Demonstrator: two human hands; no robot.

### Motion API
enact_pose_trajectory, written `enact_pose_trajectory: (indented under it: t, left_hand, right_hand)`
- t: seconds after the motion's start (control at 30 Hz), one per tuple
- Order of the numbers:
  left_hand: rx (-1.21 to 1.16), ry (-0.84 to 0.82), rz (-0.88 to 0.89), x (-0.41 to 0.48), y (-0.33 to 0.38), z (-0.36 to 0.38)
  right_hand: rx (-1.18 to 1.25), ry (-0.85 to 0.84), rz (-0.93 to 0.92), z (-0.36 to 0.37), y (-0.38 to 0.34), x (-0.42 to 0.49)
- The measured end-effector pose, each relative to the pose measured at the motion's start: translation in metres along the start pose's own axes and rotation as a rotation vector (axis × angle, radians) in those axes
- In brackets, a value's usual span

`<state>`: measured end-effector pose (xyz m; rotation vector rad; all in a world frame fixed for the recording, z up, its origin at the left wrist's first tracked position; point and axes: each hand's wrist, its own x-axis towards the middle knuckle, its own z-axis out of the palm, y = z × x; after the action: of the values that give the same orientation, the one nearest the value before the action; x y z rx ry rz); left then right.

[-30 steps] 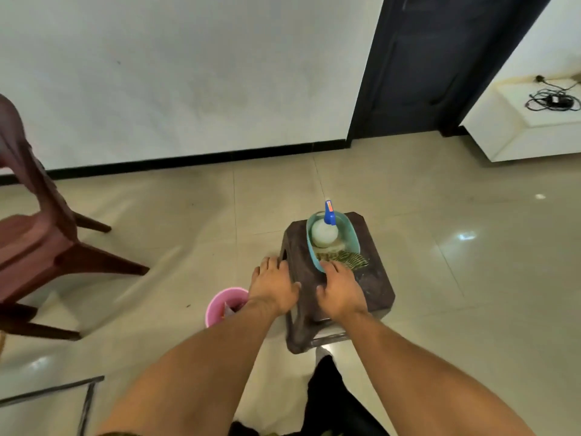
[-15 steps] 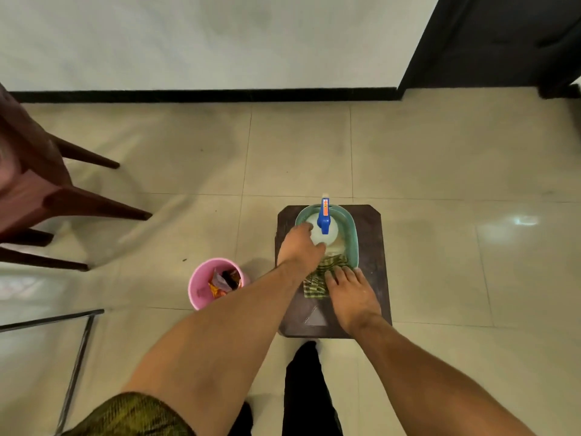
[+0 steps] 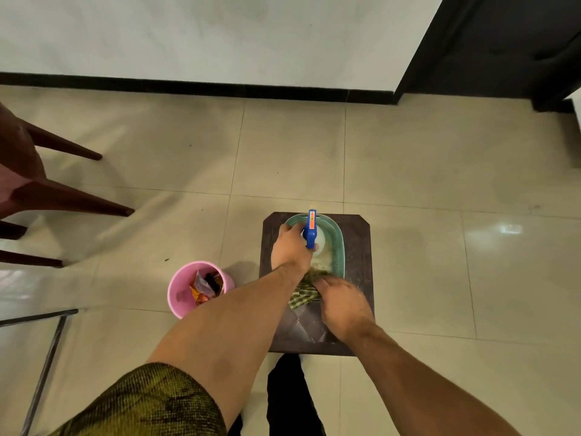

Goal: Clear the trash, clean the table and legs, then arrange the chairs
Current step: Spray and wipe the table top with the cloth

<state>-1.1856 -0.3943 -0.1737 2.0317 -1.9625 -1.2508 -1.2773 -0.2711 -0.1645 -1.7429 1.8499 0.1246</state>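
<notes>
Step in hand: collection of the cleaning kit, judged from where the hands are placed. Left hand [image 3: 292, 247] is curled round the neck of the spray bottle [image 3: 311, 229], just under its blue trigger head. Right hand [image 3: 341, 305] is closed on the green checked cloth [image 3: 301, 295], fingers bunched into the fabric. Bottle and cloth sit in the teal basin [image 3: 338, 243], with the cloth spilling over the near rim onto the dark stool [image 3: 361, 247] that carries the basin.

Trash: wrappers [image 3: 204, 286] lie inside the pink bin [image 3: 179, 294], which stands on the floor just beside the stool's left side, so the clearing stage appears largely complete. The table is out of view except for a thin metal frame [image 3: 47, 357] at the lower left, probably one of its legs. A brown chair [image 3: 63, 196] stands well apart at the left edge, not yet arranged.

Procedure for a clean lift:
1. Raise the bottle straight up until its base clears the basin rim. A sideways pull is likely to drag the light basin across the stool or tip it.
2. Hold the index finger off the trigger during the lift to avoid an unwanted discharge.
3. Gather the cloth fully into the palm before lifting. A trailing corner may snag the rim or drag on the floor.
4. Step round the bin, not over it, on the way to the frame
</notes>
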Motion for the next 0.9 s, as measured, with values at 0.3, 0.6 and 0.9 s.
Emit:
enact_pose_trajectory:
  t: [0.3,0.6,0.9]
  left_hand:
    - [-0.315,0.116,0.058,-0.01,-0.002,-0.03]
    - [-0.612,0.485,0.143,-0.097,-0.032,-0.184]
    - [-0.46,0.525,-0.265,-0.209,-0.248,-0.286]
  right_hand:
    - [0.154,0.223,-0.103,-0.028,-0.019,-0.027]
    - [0.256,0.358,-0.028,-0.063,-0.12,-0.068]
    - [0.575,0.197,0.209,-0.01,-0.312,-0.064]
